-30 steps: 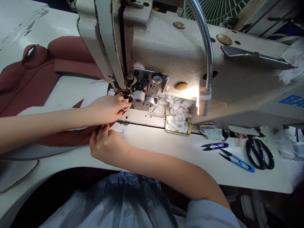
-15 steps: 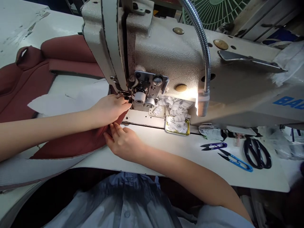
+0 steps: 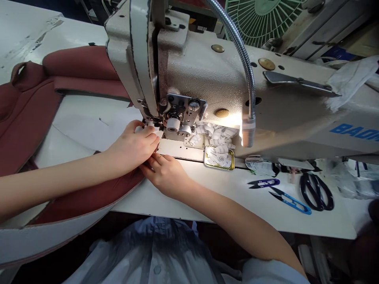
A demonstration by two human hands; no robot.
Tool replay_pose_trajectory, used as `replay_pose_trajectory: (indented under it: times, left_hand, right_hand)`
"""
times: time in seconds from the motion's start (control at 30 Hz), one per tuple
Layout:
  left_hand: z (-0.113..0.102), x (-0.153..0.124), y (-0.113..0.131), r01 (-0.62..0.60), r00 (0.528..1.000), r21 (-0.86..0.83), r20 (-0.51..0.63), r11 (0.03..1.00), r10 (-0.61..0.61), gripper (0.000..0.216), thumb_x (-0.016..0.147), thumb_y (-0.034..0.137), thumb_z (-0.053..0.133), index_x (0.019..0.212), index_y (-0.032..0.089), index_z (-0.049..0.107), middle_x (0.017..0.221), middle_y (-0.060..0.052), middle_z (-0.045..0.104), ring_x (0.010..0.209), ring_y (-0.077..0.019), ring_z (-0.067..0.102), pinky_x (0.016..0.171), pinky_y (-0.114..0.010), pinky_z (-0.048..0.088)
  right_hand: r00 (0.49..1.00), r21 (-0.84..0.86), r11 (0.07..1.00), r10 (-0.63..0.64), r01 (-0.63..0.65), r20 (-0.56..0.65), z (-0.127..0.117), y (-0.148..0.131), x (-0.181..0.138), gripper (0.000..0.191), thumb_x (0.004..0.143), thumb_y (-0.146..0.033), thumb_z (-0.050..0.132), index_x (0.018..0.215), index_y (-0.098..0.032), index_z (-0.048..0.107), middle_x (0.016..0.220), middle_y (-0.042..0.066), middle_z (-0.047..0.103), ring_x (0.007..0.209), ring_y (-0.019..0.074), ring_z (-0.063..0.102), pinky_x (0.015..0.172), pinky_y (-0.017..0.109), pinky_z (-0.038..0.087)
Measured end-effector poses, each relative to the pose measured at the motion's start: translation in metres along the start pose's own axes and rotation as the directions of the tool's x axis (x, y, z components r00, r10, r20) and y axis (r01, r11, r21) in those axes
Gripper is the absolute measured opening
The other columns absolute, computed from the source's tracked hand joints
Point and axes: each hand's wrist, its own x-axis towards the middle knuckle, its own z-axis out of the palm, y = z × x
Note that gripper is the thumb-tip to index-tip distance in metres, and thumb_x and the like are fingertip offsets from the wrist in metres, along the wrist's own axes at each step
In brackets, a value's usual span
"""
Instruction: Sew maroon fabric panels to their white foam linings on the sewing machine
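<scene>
Dark red fabric (image 3: 97, 189) with pale backing, sewn into a padded cover, lies across the machine bed to the left. My left hand (image 3: 132, 148) is closed on its edge close to the sewing machine's needle area (image 3: 156, 120), fingers bent over a small white piece (image 3: 156, 132). Just below and to the right, my right hand (image 3: 167, 175) grips the fabric's near edge, its fingertips partly hidden under the left hand. The needle tip itself cannot be made out behind the fingers and machine parts.
A small tin (image 3: 219, 158) holds white labels, with more labels (image 3: 219, 134) heaped behind it. Two thread snips, purple (image 3: 263, 183) and blue (image 3: 291, 203), lie beside black-handled scissors (image 3: 316, 191). A lit lamp (image 3: 248, 132) hangs over the bed; a green fan (image 3: 263, 23) stands behind.
The fabric has turned and shifted under the machine, its near edge swinging lower at left. Both hands have moved slightly, and a white piece now shows by the left fingers. The view has shifted a little.
</scene>
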Motion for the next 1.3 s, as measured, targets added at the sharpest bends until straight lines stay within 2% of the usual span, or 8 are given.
replay_pose_trajectory:
  times: [0.2,0.4,0.6,0.7,0.83,1.0,1.13,1.3]
  left_hand:
    - [-0.013,0.000,0.002,0.039,0.982,-0.093,0.187,0.995,-0.021,0.025,0.091,0.004,0.042,0.095,0.012,0.066,0.094,-0.013,0.066,0.090,-0.0284,0.059,0.073,-0.042,0.041]
    - [0.002,0.000,-0.007,0.066,0.998,-0.211,0.029,0.975,-0.061,0.026,0.095,0.012,0.042,0.093,0.015,0.068,0.091,-0.009,0.068,0.092,-0.0274,0.058,0.076,-0.041,0.041]
    - [0.018,-0.008,-0.001,0.117,0.972,-0.298,-0.159,0.947,-0.170,0.027,0.092,0.019,0.044,0.096,0.017,0.071,0.097,-0.011,0.070,0.094,-0.0287,0.060,0.081,-0.045,0.044]
    - [0.016,-0.006,0.000,0.047,0.959,-0.396,-0.238,0.917,-0.152,0.029,0.091,0.021,0.045,0.102,0.018,0.072,0.112,-0.012,0.069,0.107,-0.0295,0.060,0.095,-0.048,0.043]
    - [0.016,0.006,0.011,-0.186,0.966,-0.465,-0.248,0.866,0.075,0.047,0.098,0.039,0.042,0.131,0.011,0.061,0.138,-0.016,0.058,0.127,-0.0311,0.052,0.109,-0.045,0.039]
    - [0.024,0.018,0.032,-0.087,0.993,-0.428,-0.112,0.899,0.043,0.091,0.091,0.069,0.046,0.148,-0.001,0.040,0.155,-0.029,0.032,0.143,-0.0433,0.033,0.114,-0.052,0.031]
    - [0.028,0.023,0.033,-0.148,0.986,-0.440,-0.136,0.886,0.097,0.084,0.094,0.064,0.043,0.149,0.001,0.039,0.157,-0.027,0.030,0.147,-0.0388,0.029,0.117,-0.047,0.029]
    - [0.032,0.026,0.032,-0.218,0.969,-0.429,-0.200,0.877,0.143,0.077,0.096,0.059,0.043,0.151,0.004,0.038,0.159,-0.024,0.029,0.149,-0.0355,0.026,0.119,-0.046,0.023]
  right_hand:
    - [0.997,0.007,0.998,0.060,-0.060,0.050,-0.001,-0.002,0.001,0.030,0.099,-0.009,0.042,0.117,-0.008,0.066,0.118,0.019,0.070,0.116,0.0286,0.061,0.072,0.034,0.049]
    - [0.986,0.078,0.983,0.166,-0.167,0.019,-0.007,0.015,-0.006,0.027,0.100,-0.014,0.043,0.115,-0.016,0.066,0.126,0.012,0.066,0.113,0.0230,0.058,0.077,0.034,0.045]
    - [0.721,-0.172,0.700,0.675,-0.693,-0.157,-0.019,0.064,-0.022,0.025,0.095,-0.015,0.041,0.102,-0.012,0.065,0.098,0.017,0.065,0.091,0.0297,0.054,0.075,0.039,0.040]
    - [0.706,-0.185,0.682,0.681,-0.708,-0.192,-0.017,0.081,-0.024,0.026,0.089,-0.009,0.040,0.096,-0.013,0.065,0.094,0.017,0.064,0.091,0.0308,0.053,0.075,0.039,0.039]
    - [0.685,-0.066,0.689,0.697,-0.722,-0.211,-0.024,0.090,-0.023,0.034,0.085,-0.003,0.035,0.098,-0.014,0.065,0.097,0.015,0.067,0.093,0.0283,0.055,0.080,0.037,0.040]
    - [0.673,0.014,0.685,0.719,-0.728,-0.173,-0.039,0.079,-0.035,0.038,0.087,-0.005,0.034,0.109,-0.014,0.064,0.100,0.011,0.070,0.093,0.0244,0.060,0.080,0.035,0.040]
    - [0.697,-0.037,0.702,0.699,-0.712,-0.160,-0.044,0.063,-0.050,0.039,0.093,-0.012,0.038,0.126,-0.013,0.058,0.094,0.009,0.071,0.085,0.0231,0.063,0.074,0.034,0.037]
    - [0.701,-0.060,0.707,0.680,-0.704,-0.216,-0.043,0.058,-0.057,0.025,0.093,-0.014,0.042,0.106,-0.015,0.064,0.087,0.007,0.072,0.080,0.0217,0.065,0.071,0.034,0.033]
